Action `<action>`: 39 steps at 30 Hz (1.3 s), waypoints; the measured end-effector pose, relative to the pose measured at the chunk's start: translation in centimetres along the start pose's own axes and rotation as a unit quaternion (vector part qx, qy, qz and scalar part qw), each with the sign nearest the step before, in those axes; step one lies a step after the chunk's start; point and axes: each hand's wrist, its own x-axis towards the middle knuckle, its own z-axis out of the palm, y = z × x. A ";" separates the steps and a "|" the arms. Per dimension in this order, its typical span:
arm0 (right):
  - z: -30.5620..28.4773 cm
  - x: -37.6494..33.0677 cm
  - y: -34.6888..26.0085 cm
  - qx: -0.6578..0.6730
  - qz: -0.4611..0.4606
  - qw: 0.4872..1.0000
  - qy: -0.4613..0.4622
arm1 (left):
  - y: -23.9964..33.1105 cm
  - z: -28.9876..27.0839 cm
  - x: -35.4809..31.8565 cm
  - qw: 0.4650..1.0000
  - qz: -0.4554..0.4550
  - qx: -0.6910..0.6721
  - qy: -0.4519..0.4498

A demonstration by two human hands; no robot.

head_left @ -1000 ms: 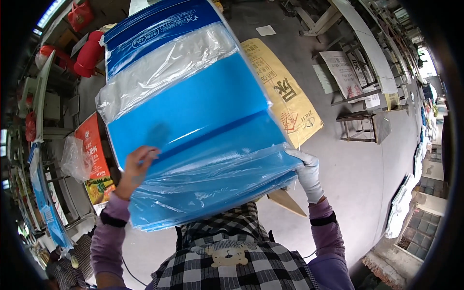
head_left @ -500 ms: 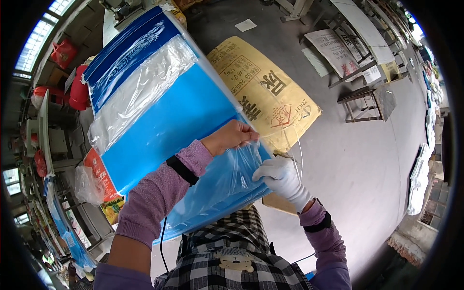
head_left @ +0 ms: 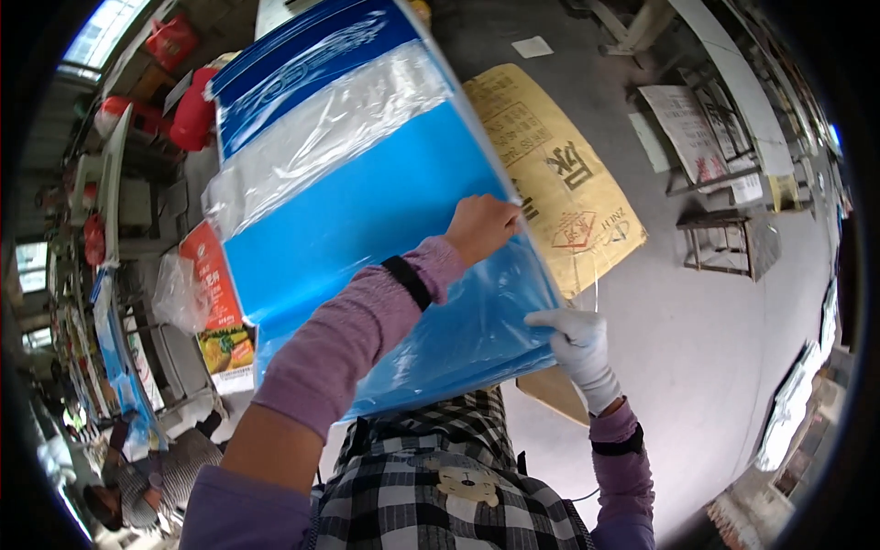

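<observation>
Left hand (head_left: 481,226) clenched on the blue plastic bag's (head_left: 367,229) right edge, gloved right hand (head_left: 577,344) pinching its lower right corner; the bag is held up over the yellow sack (head_left: 559,174) on the floor

The supporting surface was a grey concrete floor (head_left: 733,367). A yellow woven sack (head_left: 559,174) lay flat on it, printed side up. Beyond the sack, a small white paper scrap (head_left: 533,46) lay on the floor. To the right, a low metal stool (head_left: 724,243) stood on it, with flat printed sheets (head_left: 683,128) lying just beyond.
</observation>
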 end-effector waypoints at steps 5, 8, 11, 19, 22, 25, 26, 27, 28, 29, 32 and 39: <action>0.8 -0.9 -0.9 -0.058 0.291 0.955 -0.006 | 3.0 -6.0 -10.8 0.967 0.048 -0.128 0.214; 1.1 0.8 -1.2 0.036 0.264 0.963 0.031 | 9.7 -3.4 -21.4 0.956 0.100 -0.276 -0.001; 0.2 3.1 -2.0 0.136 0.298 0.944 -0.032 | 11.3 1.9 -26.8 0.962 0.091 -0.243 0.087; -0.7 10.6 -4.1 0.268 0.277 0.920 -0.073 | -1.6 1.7 -36.6 0.623 -0.280 -0.505 0.528; 0.1 12.3 -4.7 0.287 0.313 0.901 -0.084 | -7.7 -0.7 -40.2 0.440 -0.254 -0.599 0.619; -0.5 13.3 -1.0 0.289 0.321 0.900 -0.066 | -12.6 -1.7 -40.0 0.367 -0.264 -0.642 0.620; -0.6 13.9 -0.8 0.333 0.382 0.859 -0.065 | -13.8 -1.6 -40.0 0.357 -0.282 -0.678 0.578; -0.8 14.0 -1.5 0.325 0.412 0.851 -0.036 | -14.8 -1.5 -39.6 0.346 -0.301 -0.715 0.528; -0.9 13.8 -1.9 0.319 0.413 0.853 -0.025 | -15.1 -1.2 -39.3 0.347 -0.299 -0.722 0.519; -0.4 14.1 -2.3 0.342 0.416 0.842 -0.025 | -15.3 -0.8 -39.2 0.348 -0.298 -0.730 0.507; -0.8 14.6 -0.9 0.396 0.423 0.815 -0.029 | -12.9 -0.4 -33.8 0.314 -0.336 -0.768 0.446; -0.8 15.8 -2.6 0.417 0.419 0.806 -0.016 | -1.9 0.5 -18.4 0.394 -0.262 -0.856 0.208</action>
